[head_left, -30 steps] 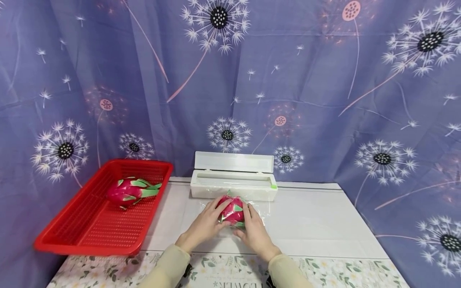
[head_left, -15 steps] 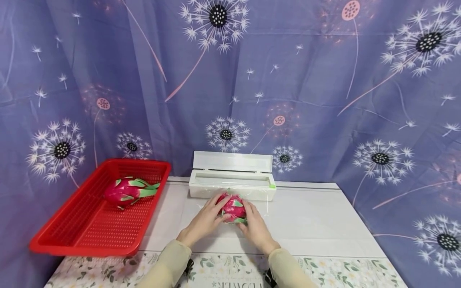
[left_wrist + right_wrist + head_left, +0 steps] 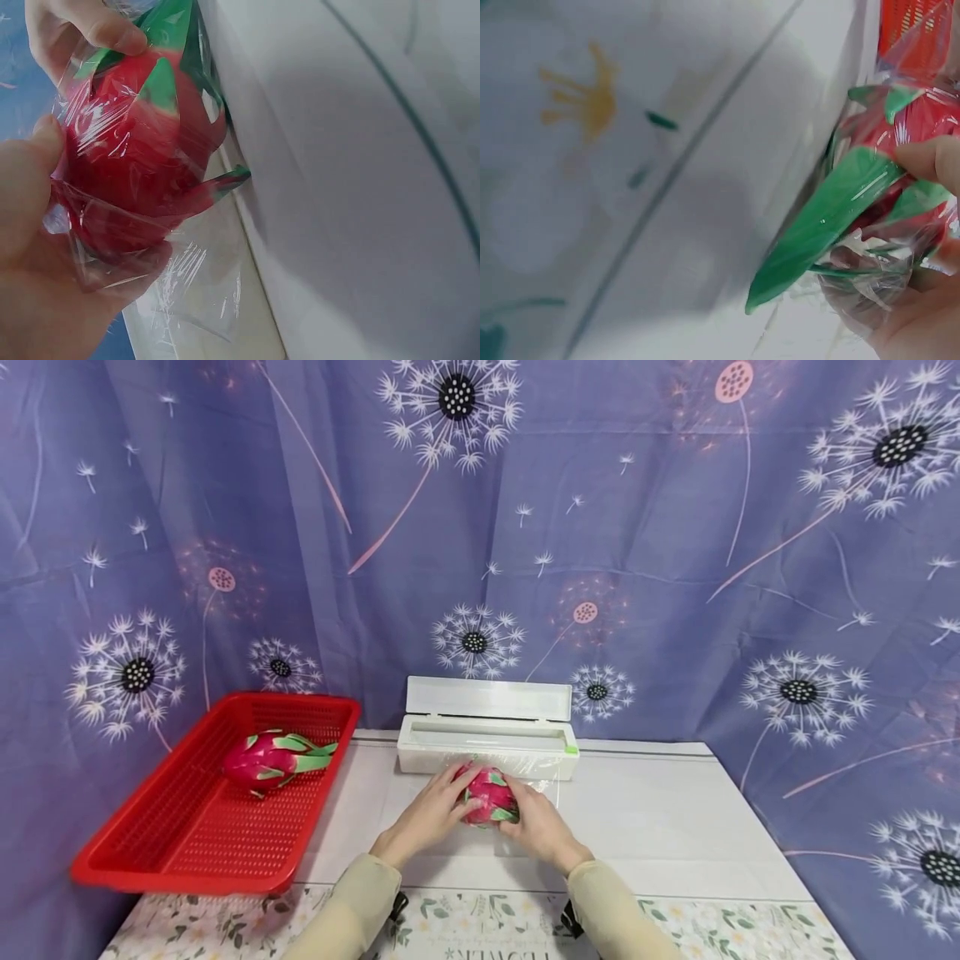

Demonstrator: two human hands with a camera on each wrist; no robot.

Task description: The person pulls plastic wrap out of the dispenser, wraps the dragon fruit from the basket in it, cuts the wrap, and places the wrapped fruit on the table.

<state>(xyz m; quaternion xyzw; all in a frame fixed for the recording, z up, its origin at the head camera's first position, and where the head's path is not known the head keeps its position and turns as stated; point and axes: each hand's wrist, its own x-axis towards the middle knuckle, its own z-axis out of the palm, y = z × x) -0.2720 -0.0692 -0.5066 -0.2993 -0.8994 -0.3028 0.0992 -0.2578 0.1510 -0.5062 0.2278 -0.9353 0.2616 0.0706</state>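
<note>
A red dragon fruit (image 3: 487, 795) with green scales lies on the white cloth, between both hands and in front of the cling film box (image 3: 487, 758). Clear cling film (image 3: 187, 304) covers it and trails past its side in the left wrist view. My left hand (image 3: 429, 817) grips one side, thumb and fingers curved round the wrapped fruit (image 3: 135, 150). On the other side my right hand (image 3: 542, 827) holds the end with the long green scales (image 3: 825, 217), thumb pressing on the film. Crumpled film (image 3: 870, 277) bunches beside this hand's palm (image 3: 922, 322).
At the left stands a red plastic basket (image 3: 180, 881) with a second dragon fruit (image 3: 262, 762) inside. The box's lid (image 3: 487, 697) is raised. A purple dandelion-print curtain (image 3: 637, 527) hangs behind the table; floral cloth (image 3: 712, 927) covers its front edge.
My right hand has shifted slightly right and curled more round the fruit's end. The fruit has turned a little, and less loose film shows at its right. My left hand keeps its hold.
</note>
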